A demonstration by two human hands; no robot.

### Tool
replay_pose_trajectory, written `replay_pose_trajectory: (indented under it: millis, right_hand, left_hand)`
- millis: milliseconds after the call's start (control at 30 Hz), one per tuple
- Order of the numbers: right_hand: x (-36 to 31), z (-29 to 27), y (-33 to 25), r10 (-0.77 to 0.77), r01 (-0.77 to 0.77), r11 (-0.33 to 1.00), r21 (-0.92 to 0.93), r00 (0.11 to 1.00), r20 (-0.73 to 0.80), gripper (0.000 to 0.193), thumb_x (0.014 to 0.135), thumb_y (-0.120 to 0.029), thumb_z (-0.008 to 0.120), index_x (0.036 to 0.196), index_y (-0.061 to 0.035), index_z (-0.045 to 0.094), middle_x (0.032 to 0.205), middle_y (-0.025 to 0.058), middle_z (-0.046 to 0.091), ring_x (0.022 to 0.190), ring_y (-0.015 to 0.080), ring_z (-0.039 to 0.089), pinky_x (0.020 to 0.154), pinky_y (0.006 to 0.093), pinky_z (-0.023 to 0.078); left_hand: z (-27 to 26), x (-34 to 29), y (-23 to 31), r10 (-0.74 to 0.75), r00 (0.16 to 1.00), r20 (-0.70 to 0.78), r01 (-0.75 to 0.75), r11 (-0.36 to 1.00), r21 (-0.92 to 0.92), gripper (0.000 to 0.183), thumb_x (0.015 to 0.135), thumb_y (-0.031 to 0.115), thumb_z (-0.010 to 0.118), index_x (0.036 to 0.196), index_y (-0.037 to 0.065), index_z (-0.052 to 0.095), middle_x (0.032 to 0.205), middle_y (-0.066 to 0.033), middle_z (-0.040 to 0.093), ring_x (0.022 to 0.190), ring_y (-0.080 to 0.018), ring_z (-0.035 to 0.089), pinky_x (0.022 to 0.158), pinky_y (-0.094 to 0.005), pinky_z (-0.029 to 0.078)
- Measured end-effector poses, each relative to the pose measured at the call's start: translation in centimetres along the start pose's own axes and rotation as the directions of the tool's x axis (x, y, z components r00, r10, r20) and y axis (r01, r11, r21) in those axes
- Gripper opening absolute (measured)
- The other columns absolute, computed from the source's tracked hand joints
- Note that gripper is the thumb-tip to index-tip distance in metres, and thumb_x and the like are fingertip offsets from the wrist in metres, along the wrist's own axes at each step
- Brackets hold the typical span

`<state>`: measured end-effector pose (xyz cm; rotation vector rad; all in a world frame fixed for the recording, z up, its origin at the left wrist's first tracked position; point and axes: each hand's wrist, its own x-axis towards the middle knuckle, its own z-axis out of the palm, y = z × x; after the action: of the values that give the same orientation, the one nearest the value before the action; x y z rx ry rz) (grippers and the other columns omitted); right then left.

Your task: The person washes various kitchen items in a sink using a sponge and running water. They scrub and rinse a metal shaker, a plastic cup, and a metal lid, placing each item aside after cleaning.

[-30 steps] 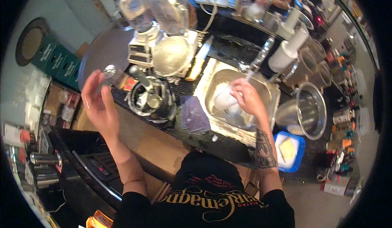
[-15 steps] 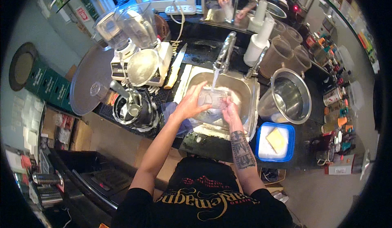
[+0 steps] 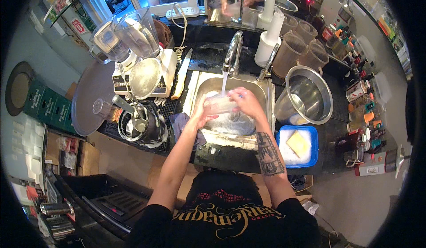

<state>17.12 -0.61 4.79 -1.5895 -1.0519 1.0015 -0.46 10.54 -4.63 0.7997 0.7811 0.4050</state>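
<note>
A clear container (image 3: 217, 104) lies on its side over the metal sink (image 3: 269, 98), under the running faucet (image 3: 233, 53). My left hand (image 3: 203, 112) is closed around its left end, thumb on the near side. At its right end is my right hand (image 3: 248, 102), fingers bent toward the container and smeared by motion; whether they grip it cannot be made out. Water (image 3: 224, 81) falls from the spout just behind the container. White foam and water lie in the basin below.
Right of the sink stand a metal bucket (image 3: 327, 104) and a blue tub (image 3: 316, 147) of suds with a yellow sponge (image 3: 298, 145). To the left are a knife (image 3: 181, 79), a strainer (image 3: 145, 77), blenders (image 3: 140, 35) and a dark cloth (image 3: 179, 123). Brown pitchers (image 3: 288, 55) stand behind.
My right hand has shifted from gripping the container's right end to a higher place over that end. The container has moved slightly left, with my left hand still around it. The view has shifted a little.
</note>
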Motion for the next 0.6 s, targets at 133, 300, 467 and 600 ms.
replay_pose_trajectory:
  millis: [133, 300, 467, 600]
  right_hand:
    - [2.1, 1.8, -2.7, -0.504, 0.543, 0.669, -0.508, 0.833, 0.227, 0.026, 0.09, -0.021, 0.058, 0.085, 0.0028, 0.067, 0.101, 0.0187, 0.062, 0.088, 0.0354, 0.063, 0.078, 0.0434, 0.052]
    - [3.6, 2.4, -3.1, -0.409, 0.441, 0.725, -0.53, 0.894, 0.185, 0.019, 0.087, -0.015, 0.059, 0.086, 0.0033, 0.065, 0.09, 0.0179, 0.064, 0.087, 0.0339, 0.062, 0.081, 0.0439, 0.047]
    - [2.4, 2.8, -3.3, -0.485, 0.476, 0.737, -0.479, 0.867, 0.116, 0.018, 0.087, -0.012, 0.058, 0.086, 0.0035, 0.066, 0.087, 0.0193, 0.064, 0.082, 0.0361, 0.062, 0.079, 0.043, 0.049]
    - [3.4, 3.1, -4.9, -0.197, 0.192, 0.935, -0.3, 0.98, 0.013, 0.028, 0.096, -0.02, 0.053, 0.097, 0.0071, 0.061, 0.092, 0.0133, 0.064, 0.079, 0.0195, 0.065, 0.059, 0.0315, 0.057]
  left_hand:
    - [-0.6, 0.1, -1.1, -0.004, 0.997, 0.082, 0.029, 0.95, -0.311, 0.073, 0.093, 0.068, 0.027, 0.146, 0.019, 0.034, 0.143, -0.0128, 0.047, 0.126, -0.0308, 0.05, 0.094, -0.0531, 0.045]
    - [-3.3, 2.2, -2.3, 0.053, 0.992, 0.112, 0.006, 0.884, -0.467, 0.075, 0.094, 0.067, 0.029, 0.146, 0.013, 0.033, 0.141, -0.0138, 0.048, 0.125, -0.0333, 0.05, 0.097, -0.0586, 0.041]
    - [-0.7, -0.3, -1.5, -0.002, 0.999, -0.044, -0.015, 0.924, -0.383, 0.072, 0.093, 0.068, 0.03, 0.142, 0.017, 0.042, 0.139, -0.013, 0.051, 0.122, -0.0316, 0.053, 0.093, -0.0598, 0.044]
    - [-1.2, -0.2, -0.6, 0.288, 0.948, 0.139, -0.173, 0.828, -0.534, 0.062, 0.097, 0.058, 0.036, 0.144, 0.018, 0.033, 0.139, -0.0138, 0.049, 0.117, -0.0319, 0.055, 0.09, -0.0596, 0.046]
